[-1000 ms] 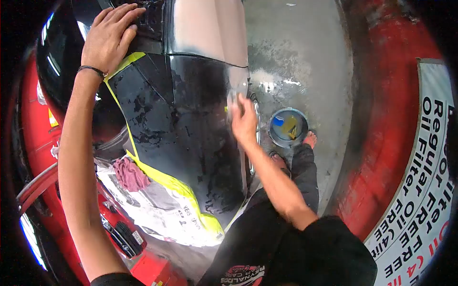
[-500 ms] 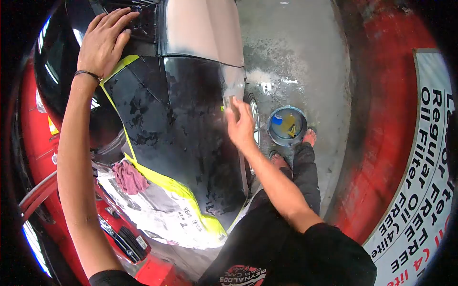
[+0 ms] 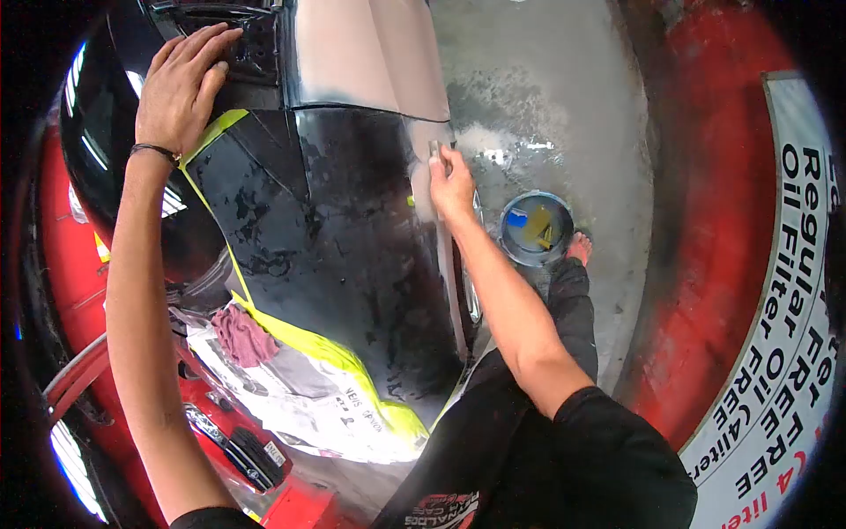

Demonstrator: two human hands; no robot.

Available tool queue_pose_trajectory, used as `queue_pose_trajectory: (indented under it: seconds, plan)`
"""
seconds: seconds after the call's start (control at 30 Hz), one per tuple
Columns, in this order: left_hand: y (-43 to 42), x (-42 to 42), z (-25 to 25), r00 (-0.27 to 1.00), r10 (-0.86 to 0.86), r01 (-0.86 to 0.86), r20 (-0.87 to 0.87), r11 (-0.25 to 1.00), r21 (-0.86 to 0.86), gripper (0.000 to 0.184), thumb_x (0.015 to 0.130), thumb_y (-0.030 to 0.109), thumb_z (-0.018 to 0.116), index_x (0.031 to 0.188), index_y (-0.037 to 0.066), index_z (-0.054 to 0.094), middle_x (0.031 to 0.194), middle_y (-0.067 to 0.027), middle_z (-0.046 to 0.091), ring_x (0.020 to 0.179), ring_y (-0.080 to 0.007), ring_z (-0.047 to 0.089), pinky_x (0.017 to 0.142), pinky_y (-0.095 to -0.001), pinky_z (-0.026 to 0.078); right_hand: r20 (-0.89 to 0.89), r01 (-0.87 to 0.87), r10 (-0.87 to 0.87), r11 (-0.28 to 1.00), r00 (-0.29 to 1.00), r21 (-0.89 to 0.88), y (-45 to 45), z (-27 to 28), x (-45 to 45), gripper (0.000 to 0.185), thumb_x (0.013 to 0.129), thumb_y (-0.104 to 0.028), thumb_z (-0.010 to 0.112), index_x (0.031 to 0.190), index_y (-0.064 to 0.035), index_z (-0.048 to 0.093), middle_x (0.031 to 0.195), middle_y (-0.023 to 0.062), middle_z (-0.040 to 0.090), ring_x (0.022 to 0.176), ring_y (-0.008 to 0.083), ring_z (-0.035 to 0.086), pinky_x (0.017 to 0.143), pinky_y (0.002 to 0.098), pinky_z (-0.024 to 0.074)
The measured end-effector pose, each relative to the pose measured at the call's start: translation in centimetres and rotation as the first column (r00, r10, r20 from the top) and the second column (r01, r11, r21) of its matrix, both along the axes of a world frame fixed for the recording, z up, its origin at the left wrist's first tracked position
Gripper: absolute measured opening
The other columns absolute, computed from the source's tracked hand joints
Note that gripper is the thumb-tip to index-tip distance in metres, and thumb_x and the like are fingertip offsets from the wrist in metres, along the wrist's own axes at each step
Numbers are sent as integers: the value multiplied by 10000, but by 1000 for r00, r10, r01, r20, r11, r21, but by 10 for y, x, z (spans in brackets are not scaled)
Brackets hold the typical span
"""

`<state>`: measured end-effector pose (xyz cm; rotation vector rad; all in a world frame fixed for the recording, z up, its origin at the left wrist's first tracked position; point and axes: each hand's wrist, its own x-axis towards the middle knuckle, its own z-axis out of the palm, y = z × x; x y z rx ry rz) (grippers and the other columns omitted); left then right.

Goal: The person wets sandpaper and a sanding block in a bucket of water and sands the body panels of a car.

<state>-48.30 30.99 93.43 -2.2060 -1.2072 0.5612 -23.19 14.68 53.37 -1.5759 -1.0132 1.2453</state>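
Left hand (image 3: 179,93) outspread on car (image 3: 352,238), right hand (image 3: 452,187) pinched round block (image 3: 434,148) on pale fender edge (image 3: 421,132), wet floor (image 3: 515,110) alongside

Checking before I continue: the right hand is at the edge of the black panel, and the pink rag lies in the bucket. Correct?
Not quite: in the head view, the pink rag lies on the white covering, not in the bucket. The right hand is at the black panel's edge.

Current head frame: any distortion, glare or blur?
Head view: strong fisheye with black corners, the sign bowed at right; head view: glare on the wet floor, paper washed out along its lower edge; head view: right hand readable, red wall soft.
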Motion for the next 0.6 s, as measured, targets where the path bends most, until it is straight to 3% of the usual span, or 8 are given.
queue_pose_trajectory:
  seconds: [0.03,0.17,0.27,0.37,0.43,0.6]
  plan:
    - [-1,-1,1,1000,0,0,-3,1000,-1,496,1103,250,458,1575,196,601,1645,-72,577,1530,-314,506,1340,-479,306,-18,-11,9,995,1000,-99,3,1,1,378,1026,-174,688,1368,-14,695,1283,253,724,1218,449,669,1064,532,513]
    - [-4,4,0,1000,15,-15,2,1000,0,497,1100,250,456,1571,192,607,1644,-72,580,1532,-312,506,1341,-480,303,74,-31,17,981,997,190,-63,61,7,391,1016,-154,718,1381,-19,677,1332,231,707,1263,451,652,1086,527,497]
    - [-6,9,1,1000,18,-18,-5,1000,1,503,1101,252,453,1576,186,604,1646,-73,580,1542,-307,501,1340,-478,301,39,-55,49,985,998,162,-78,85,16,386,1023,-162,721,1381,-24,677,1334,229,710,1285,440,654,1104,523,496]
    - [0,-2,0,999,-16,16,-40,1000,8,507,1104,249,443,1581,182,600,1648,-74,579,1548,-306,497,1341,-477,298,21,-12,11,997,1000,82,-26,-3,5,383,1035,-198,718,1376,-26,687,1310,238,725,1265,434,673,1106,512,511]
    - [-3,1,2,999,1,-1,-44,1000,-2,508,1108,246,433,1584,178,598,1652,-75,576,1551,-305,494,1342,-480,296,32,-31,34,995,999,-98,2,-8,8,381,1056,-234,693,1364,-9,707,1307,235,758,1277,397,708,1110,459,535]
    - [-2,3,1,999,-16,16,-42,1000,-3,504,1114,252,429,1584,185,598,1653,-74,575,1551,-302,493,1338,-480,302,70,-78,69,987,995,140,-88,61,19,404,1032,-191,716,1395,-14,690,1363,240,705,1308,426,659,1112,490,512]
